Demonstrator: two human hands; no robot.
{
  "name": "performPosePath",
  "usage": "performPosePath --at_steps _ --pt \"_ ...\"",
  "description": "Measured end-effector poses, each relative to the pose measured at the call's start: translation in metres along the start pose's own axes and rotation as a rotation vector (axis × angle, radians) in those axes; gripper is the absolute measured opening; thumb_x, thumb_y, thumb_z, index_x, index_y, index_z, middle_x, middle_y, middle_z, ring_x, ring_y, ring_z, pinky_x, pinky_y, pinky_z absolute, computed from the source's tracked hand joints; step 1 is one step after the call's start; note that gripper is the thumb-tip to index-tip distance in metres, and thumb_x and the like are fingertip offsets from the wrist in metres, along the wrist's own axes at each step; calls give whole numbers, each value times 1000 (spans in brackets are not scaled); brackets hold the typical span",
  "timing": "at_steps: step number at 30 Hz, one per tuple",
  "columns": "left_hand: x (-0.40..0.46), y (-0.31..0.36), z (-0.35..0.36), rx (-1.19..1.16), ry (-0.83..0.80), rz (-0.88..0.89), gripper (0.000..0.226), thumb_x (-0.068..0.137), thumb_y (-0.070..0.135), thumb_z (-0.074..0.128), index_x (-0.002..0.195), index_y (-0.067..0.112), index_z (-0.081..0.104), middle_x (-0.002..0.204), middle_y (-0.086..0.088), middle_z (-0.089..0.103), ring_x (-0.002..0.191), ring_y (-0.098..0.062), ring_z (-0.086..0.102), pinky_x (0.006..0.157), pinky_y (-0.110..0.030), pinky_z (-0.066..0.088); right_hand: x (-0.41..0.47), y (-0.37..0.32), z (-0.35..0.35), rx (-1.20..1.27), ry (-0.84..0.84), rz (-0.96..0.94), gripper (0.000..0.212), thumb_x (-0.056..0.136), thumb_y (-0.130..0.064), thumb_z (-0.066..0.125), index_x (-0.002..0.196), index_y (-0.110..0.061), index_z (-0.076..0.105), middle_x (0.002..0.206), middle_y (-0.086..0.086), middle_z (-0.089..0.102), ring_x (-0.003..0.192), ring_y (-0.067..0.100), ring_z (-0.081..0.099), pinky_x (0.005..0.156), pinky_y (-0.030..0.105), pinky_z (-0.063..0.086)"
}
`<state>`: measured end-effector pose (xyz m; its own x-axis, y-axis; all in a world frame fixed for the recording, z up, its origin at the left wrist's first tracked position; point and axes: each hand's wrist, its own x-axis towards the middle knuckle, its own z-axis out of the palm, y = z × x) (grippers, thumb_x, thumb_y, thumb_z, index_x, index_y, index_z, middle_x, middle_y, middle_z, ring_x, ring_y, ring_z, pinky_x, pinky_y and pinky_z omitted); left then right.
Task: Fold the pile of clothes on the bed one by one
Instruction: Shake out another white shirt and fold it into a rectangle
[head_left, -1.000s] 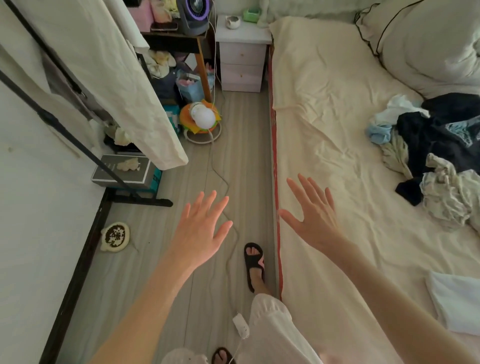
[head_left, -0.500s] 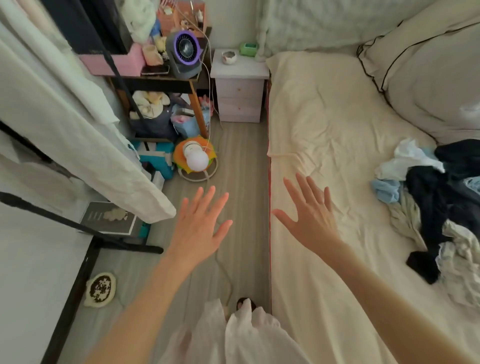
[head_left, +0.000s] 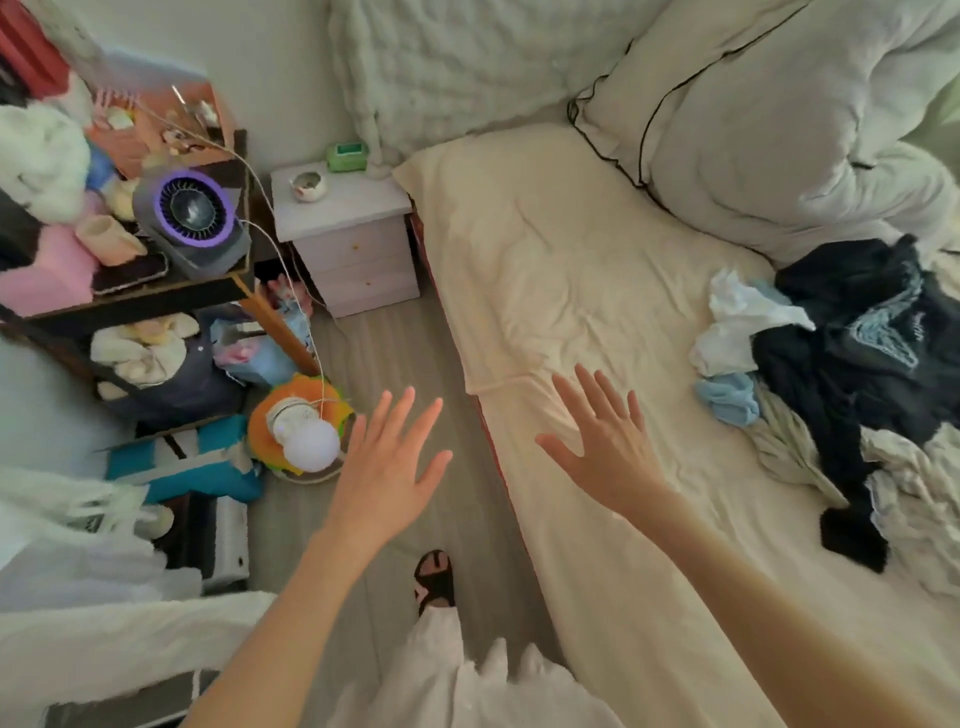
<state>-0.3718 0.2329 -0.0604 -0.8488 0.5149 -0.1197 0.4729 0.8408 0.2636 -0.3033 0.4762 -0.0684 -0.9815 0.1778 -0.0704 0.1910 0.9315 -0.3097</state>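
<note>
A heap of unfolded clothes (head_left: 852, 384) lies on the right side of the cream-sheeted bed (head_left: 561, 270): black, white, pale blue and grey-patterned pieces tangled together. My left hand (head_left: 387, 473) is held out flat over the floor beside the bed, fingers spread, holding nothing. My right hand (head_left: 605, 447) hovers with spread fingers above the bed's left edge, well left of the heap, also empty.
A large pillow (head_left: 769, 135) fills the bed's head. Left of the bed stand a white nightstand (head_left: 348, 239), a cluttered shelf with a purple-ringed fan (head_left: 192, 218), and a lamp (head_left: 306, 439) on the floor. My sandalled foot (head_left: 435, 577) is on the wooden floor.
The view has tilted up and shifted toward the head of the bed; the pillow and shelf now show more. Both hands stay spread and empty in the same pose.
</note>
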Motion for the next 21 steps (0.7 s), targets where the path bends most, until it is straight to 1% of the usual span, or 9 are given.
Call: performPosePath --at_steps 3,5,7,10,14,17,21 --pt "68 -15 -17 10 -44 92 61 96 51 30 150 32 8 159 0 -1 146 -19 -8 117 -39 -2 37 4 -9 22 27 110 70 92 -60 38 151 -33 13 160 -3 5 148 20 0 118 46 0" --pt "115 -15 -25 22 -59 171 61 96 50 31 150 29 12 159 -2 2 146 -21 -5 117 -42 1 56 14 -17 20 64 177 69 92 -60 37 151 -33 13 160 -3 6 148 20 1 117 45 -2" --pt "157 -5 -28 22 -64 256 61 96 48 35 150 26 18 159 -5 8 146 -24 0 117 -44 4 68 30 -24 28 90 261 69 92 -59 39 151 -33 15 160 -3 8 148 19 2 116 43 -4" --pt "208 16 -11 29 -114 357 60 97 46 36 150 24 19 158 -7 11 146 -24 3 116 -42 4 80 64 -24 31 89 394 67 92 -57 41 150 -31 18 160 -2 11 147 20 4 116 43 -5" --pt "269 44 41 24 -252 413 58 98 44 35 150 25 18 158 -5 11 146 -25 3 116 -41 6 101 127 -3 24 30 534 65 94 -53 42 150 -27 22 158 2 17 147 22 8 117 46 4" --pt "316 65 95 41 -319 419 58 98 41 38 150 25 19 159 -5 10 146 -25 3 116 -42 8 131 192 24 10 -22 595 62 95 -47 45 149 -23 27 156 5 23 146 25 14 117 46 12" --pt "385 94 171 82 -411 418 57 99 38 34 151 25 14 159 -3 1 146 -23 -4 116 -42 4 182 285 59 15 -98 697 58 96 -38 49 146 -14 31 152 11 30 141 30 24 114 42 19"
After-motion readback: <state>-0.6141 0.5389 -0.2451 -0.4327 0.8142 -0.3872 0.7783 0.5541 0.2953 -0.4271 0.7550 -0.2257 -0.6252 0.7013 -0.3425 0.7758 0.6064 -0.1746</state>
